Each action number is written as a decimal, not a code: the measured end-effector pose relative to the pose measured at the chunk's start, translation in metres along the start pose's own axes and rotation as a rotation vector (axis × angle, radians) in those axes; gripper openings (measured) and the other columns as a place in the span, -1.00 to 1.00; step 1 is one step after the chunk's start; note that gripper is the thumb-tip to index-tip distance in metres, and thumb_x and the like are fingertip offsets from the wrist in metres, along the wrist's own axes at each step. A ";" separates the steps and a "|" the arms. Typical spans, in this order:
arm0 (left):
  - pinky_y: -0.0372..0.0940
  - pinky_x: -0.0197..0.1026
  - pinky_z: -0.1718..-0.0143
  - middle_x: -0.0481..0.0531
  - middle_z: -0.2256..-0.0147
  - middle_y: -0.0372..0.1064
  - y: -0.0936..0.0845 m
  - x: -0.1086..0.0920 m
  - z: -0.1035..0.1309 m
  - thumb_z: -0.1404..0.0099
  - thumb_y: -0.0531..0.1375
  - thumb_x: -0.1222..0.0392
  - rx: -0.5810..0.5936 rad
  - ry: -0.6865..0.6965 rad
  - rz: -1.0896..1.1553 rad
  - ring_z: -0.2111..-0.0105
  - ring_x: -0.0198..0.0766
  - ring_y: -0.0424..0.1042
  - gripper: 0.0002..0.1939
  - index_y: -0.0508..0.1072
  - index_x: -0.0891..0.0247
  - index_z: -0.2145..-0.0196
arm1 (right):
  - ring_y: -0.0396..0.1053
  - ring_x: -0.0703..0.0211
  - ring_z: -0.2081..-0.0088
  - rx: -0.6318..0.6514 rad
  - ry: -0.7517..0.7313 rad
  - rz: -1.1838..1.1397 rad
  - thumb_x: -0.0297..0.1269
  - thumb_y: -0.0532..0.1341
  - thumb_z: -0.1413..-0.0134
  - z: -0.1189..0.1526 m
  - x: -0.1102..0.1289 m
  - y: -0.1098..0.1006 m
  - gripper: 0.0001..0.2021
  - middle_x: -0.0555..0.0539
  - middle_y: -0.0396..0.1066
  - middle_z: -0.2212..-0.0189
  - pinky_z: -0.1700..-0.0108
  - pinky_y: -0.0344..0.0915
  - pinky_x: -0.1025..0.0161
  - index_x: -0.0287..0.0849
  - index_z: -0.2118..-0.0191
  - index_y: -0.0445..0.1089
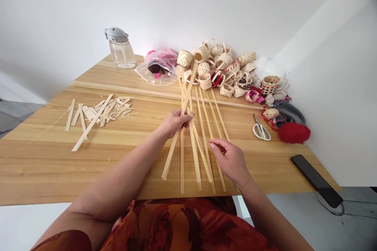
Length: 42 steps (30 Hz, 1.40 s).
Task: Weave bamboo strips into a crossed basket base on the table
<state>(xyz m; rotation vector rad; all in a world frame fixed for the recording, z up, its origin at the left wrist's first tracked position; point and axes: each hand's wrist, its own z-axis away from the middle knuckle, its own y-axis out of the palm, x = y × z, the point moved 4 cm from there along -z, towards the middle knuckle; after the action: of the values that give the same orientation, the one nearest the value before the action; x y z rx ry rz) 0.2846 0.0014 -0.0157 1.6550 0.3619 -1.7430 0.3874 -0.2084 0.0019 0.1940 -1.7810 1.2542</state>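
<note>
My left hand (176, 122) is closed around several long, pale, flat wooden strips (169, 160), thumb on top. The held strips cross one another and fan out above the tabletop. To its right, my right hand (231, 160) hovers over more strips (218, 115) that lie lengthwise on the table. Its thumb and forefinger come together in a pinch, and whatever is between the tips is too small to make out. One single strip (182, 164) runs toward the table's front edge below my left hand.
Small woven baskets (205, 81) are heaped at the back, beside a plastic bag (159, 70) and a water bottle (120, 53). Wood scraps (114, 110) lie left. Scissors (260, 128), red yarn (293, 132) and a black phone (316, 180) are on the right. A long strip (132, 89) spans the table.
</note>
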 end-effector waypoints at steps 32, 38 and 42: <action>-0.06 -0.42 0.71 -0.06 0.49 0.37 -0.005 -0.002 -0.001 0.07 0.47 0.16 -0.050 0.021 0.096 0.59 -0.45 0.34 -0.52 0.53 0.33 0.16 | 0.47 0.03 0.38 -0.413 0.357 0.092 0.05 0.25 0.02 0.036 -0.128 -0.101 -0.51 -0.20 0.60 0.21 0.25 0.38 0.10 -0.19 0.09 0.58; -0.06 -0.43 0.72 -0.06 0.50 0.38 -0.007 -0.001 -0.003 0.09 0.48 0.09 -0.065 0.021 0.103 0.61 -0.46 0.33 -0.53 0.49 0.33 0.25 | 0.48 0.02 0.44 -0.501 0.390 0.158 0.06 0.23 0.02 0.041 -0.139 -0.115 -0.50 -0.20 0.61 0.28 0.29 0.38 0.10 -0.20 0.08 0.59; -0.06 -0.42 0.71 -0.09 0.53 0.35 -0.008 0.000 -0.003 0.08 0.48 0.09 -0.062 0.015 0.098 0.61 -0.45 0.33 -0.56 0.46 0.32 0.28 | 0.49 0.02 0.41 -0.529 0.389 0.160 0.06 0.24 0.03 0.047 -0.147 -0.123 -0.49 -0.16 0.60 0.32 0.27 0.38 0.12 -0.19 0.06 0.58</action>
<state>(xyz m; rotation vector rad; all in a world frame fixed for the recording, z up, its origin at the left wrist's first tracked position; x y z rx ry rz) 0.2818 0.0089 -0.0177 1.6154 0.3335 -1.6324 0.5147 -0.3568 -0.0284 -0.4702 -1.7337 0.8131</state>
